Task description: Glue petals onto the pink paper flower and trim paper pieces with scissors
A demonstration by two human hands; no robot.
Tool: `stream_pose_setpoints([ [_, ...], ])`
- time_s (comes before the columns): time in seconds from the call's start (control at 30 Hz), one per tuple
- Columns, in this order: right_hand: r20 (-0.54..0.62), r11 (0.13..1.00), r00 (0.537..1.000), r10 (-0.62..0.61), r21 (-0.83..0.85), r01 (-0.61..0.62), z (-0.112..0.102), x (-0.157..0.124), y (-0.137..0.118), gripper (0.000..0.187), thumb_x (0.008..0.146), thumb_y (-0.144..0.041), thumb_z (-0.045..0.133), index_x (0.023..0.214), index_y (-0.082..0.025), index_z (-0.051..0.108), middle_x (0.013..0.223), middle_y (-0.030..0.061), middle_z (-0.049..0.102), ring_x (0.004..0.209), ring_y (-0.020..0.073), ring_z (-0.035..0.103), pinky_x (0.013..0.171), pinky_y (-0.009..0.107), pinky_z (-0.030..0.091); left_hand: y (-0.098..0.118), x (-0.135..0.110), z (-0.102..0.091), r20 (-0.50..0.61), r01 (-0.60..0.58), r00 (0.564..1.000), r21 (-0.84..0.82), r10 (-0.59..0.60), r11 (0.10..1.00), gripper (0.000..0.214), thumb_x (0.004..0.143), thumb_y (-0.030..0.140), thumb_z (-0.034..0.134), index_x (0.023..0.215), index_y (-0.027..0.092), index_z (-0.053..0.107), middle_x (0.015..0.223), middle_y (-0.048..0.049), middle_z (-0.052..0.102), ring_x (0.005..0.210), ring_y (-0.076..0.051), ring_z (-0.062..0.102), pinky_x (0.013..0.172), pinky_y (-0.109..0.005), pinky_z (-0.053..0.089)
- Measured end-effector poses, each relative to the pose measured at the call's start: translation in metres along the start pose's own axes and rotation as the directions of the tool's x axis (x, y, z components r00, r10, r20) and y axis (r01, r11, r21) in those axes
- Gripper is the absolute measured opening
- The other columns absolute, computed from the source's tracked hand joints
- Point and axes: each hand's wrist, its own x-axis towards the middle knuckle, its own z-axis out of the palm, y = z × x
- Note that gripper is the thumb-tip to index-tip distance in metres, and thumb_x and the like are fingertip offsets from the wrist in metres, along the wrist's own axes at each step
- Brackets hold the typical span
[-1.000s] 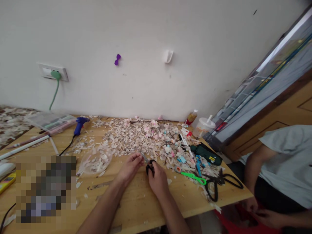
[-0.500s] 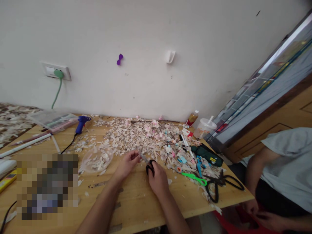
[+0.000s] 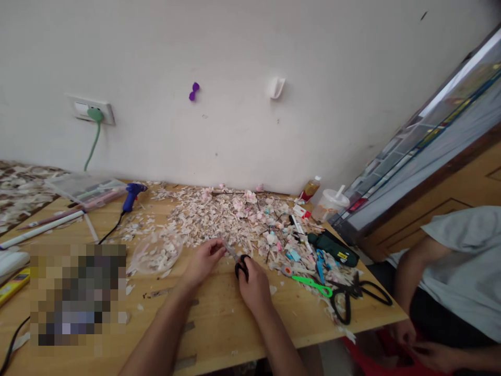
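My right hand (image 3: 255,284) grips the black handles of a small pair of scissors (image 3: 231,251), whose metal blades point up and left. The tips of the blades reach my left hand (image 3: 205,260). Its thumb and fingers are pinched together there, and whatever is between them is too small to make out. Just beyond both hands spreads a pile of pale petal-like scraps (image 3: 211,216), with pinkish blossoms (image 3: 248,198) on thin twigs among them. A clear round dish (image 3: 156,253) with more scraps lies to the left of my left hand.
At right lie green scissors (image 3: 312,285), large black scissors (image 3: 342,308), a dark green pouch (image 3: 336,249), a lidded cup (image 3: 329,206) and a bottle (image 3: 310,189). A blue glue gun (image 3: 132,198) with a cord lies at left. Another person (image 3: 465,271) sits beyond the right table edge.
The view has shifted slightly. Both hands stay in nearly the same place, the right still on the scissors and the left still pinched at the blade tips.
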Motion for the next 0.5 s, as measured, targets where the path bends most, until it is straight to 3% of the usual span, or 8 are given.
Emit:
stream_pose_setpoints([
  [0.07, -0.017, 1.0, 1.0, 0.002, 0.001, -0.002, 0.001, 0.0, 0.001, 0.023, 0.088, -0.018, 0.047, 0.107, -0.018, 0.061, 0.099, 0.0089, 0.067, 0.094, 0.023, 0.062, 0.084, 0.031, 0.046, -0.002, -0.001, 0.002, 0.011, 0.039, 0.999, -0.048, -0.039, 0.998, 0.014, 0.074, 0.036, 0.072, 0.075, 0.022, 0.073, 0.069, -0.0007, 0.065, 0.068, -0.017, 0.057, 0.067, -0.027, 0.042],
  [0.13, -0.038, 1.0, 0.999, 0.001, 0.005, -0.001, 0.003, 0.0, 0.002, 0.025, 0.088, -0.018, 0.046, 0.108, -0.018, 0.06, 0.1, 0.0091, 0.067, 0.095, 0.0229, 0.062, 0.085, 0.031, 0.046, -0.003, -0.002, 0.007, 0.022, 0.12, 0.993, -0.22, -0.118, 0.968, 0.014, 0.072, 0.037, 0.075, 0.073, 0.022, 0.072, 0.068, 0.0, 0.065, 0.067, -0.016, 0.057, 0.069, -0.027, 0.044],
  [0.27, -0.039, 1.0, 0.999, -0.005, 0.012, 0.005, 0.006, -0.001, 0.004, 0.024, 0.089, -0.017, 0.044, 0.107, -0.018, 0.061, 0.102, 0.0099, 0.067, 0.095, 0.0235, 0.063, 0.084, 0.032, 0.047, -0.009, -0.006, 0.016, 0.051, 0.234, 0.968, -0.534, -0.246, 0.813, 0.017, 0.067, 0.037, 0.081, 0.069, 0.024, 0.07, 0.07, 0.0014, 0.066, 0.068, -0.015, 0.059, 0.078, -0.029, 0.047],
  [0.33, -0.047, 1.0, 0.999, -0.006, -0.006, 0.006, 0.007, -0.001, 0.003, 0.026, 0.088, -0.018, 0.044, 0.108, -0.017, 0.06, 0.104, 0.0111, 0.067, 0.098, 0.0248, 0.062, 0.086, 0.034, 0.047, -0.012, -0.005, 0.016, 0.054, 0.237, 0.967, -0.541, -0.247, 0.807, 0.017, 0.066, 0.038, 0.082, 0.069, 0.025, 0.071, 0.071, 0.0011, 0.067, 0.069, -0.015, 0.06, 0.079, -0.03, 0.048],
  [0.5, -0.035, 0.999, 0.999, -0.018, -0.042, 0.017, 0.006, -0.001, 0.001, 0.027, 0.087, -0.018, 0.046, 0.111, -0.015, 0.059, 0.1, 0.0111, 0.066, 0.096, 0.0263, 0.062, 0.086, 0.036, 0.047, -0.019, 0.002, 0.009, -0.02, 0.164, 0.982, -0.406, -0.188, 0.899, 0.022, 0.065, 0.042, 0.081, 0.076, 0.024, 0.074, 0.069, 0.0, 0.068, 0.066, -0.016, 0.06, 0.073, -0.029, 0.048],
])
